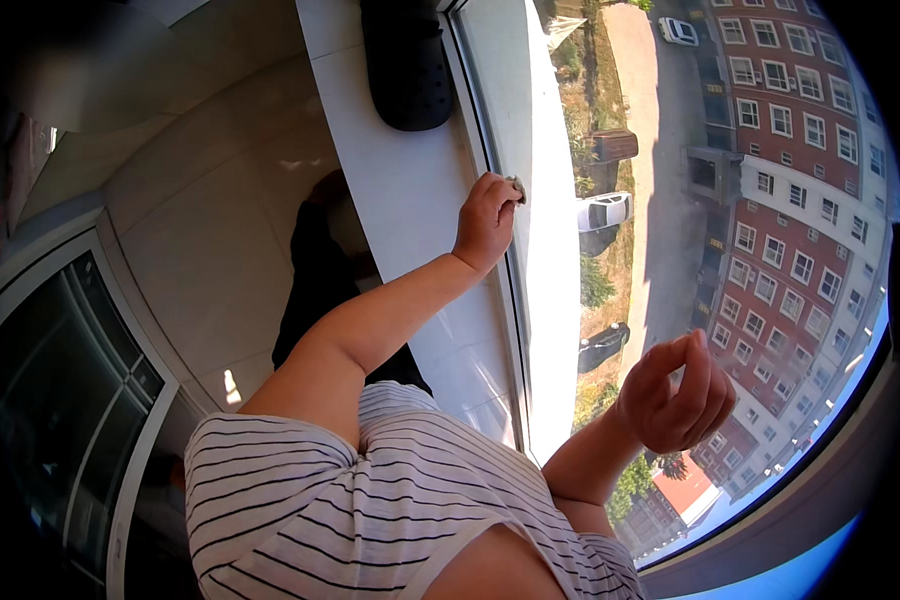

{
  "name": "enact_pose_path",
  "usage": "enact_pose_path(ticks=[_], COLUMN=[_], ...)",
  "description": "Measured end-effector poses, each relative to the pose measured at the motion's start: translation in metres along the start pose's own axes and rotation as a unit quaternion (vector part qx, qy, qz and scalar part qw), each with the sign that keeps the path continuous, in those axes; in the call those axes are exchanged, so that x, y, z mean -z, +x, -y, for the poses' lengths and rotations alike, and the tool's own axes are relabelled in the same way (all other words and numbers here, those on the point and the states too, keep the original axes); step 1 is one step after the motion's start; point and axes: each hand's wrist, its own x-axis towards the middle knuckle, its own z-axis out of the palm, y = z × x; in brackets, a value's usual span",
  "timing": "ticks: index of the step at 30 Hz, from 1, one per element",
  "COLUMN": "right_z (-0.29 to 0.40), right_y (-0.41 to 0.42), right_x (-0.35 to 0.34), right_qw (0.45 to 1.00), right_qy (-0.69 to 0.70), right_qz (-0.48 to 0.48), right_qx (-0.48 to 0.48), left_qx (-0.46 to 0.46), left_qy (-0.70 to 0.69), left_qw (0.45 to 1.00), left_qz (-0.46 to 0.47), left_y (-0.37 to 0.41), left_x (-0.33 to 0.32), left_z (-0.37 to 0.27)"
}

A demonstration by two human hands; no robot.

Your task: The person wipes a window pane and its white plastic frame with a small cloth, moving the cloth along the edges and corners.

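My left hand (486, 221) reaches over the white windowsill (412, 217) to the inner edge of the window frame (514, 322). Pinched in its fingertips is a small greyish crumpled piece (519, 189), probably cloth; most of it is hidden by the fingers. My right hand (679, 394) is raised in front of the window pane (675, 247), fingers curled towards the thumb. Nothing shows in it, and I cannot tell whether it touches the glass. A black clog with holes (409, 67) rests on the far part of the sill.
Beige tiles (210, 247) lie left of the sill. A white-framed glazed door or window (67, 420) stands at lower left. My leg in dark trousers (311, 285) is beside the sill. Through the pane, far below, are parked cars (604, 212) and a red brick building (787, 217).
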Motion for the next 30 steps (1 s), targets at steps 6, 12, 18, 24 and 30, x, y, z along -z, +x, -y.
enact_pose_path(ticks=[6, 12, 18, 24, 30], right_z=[0.001, 0.006, 0.008, 0.005, 0.006], right_y=[-0.002, -0.006, -0.007, -0.01, -0.011], right_x=[0.003, 0.002, -0.002, -0.006, -0.015], right_qw=[1.0, 0.999, 0.999, 0.999, 0.998], right_qy=[0.008, 0.004, 0.0, -0.014, 0.023], right_qz=[0.013, 0.017, 0.007, -0.005, -0.035], right_qx=[-0.005, -0.031, -0.039, -0.037, -0.046], left_qx=[0.022, -0.042, -0.03, -0.065, 0.295], left_qy=[-0.01, 0.087, -0.016, -0.03, -0.31], left_qw=[0.999, 0.987, 0.996, 0.982, 0.868], left_qz=[0.025, -0.125, -0.08, 0.175, 0.251], left_y=[-0.016, 0.136, 0.046, -0.063, -0.019], left_x=[0.0, 0.018, -0.004, 0.003, 0.03], left_z=[-0.003, 0.018, -0.029, -0.073, -0.072])
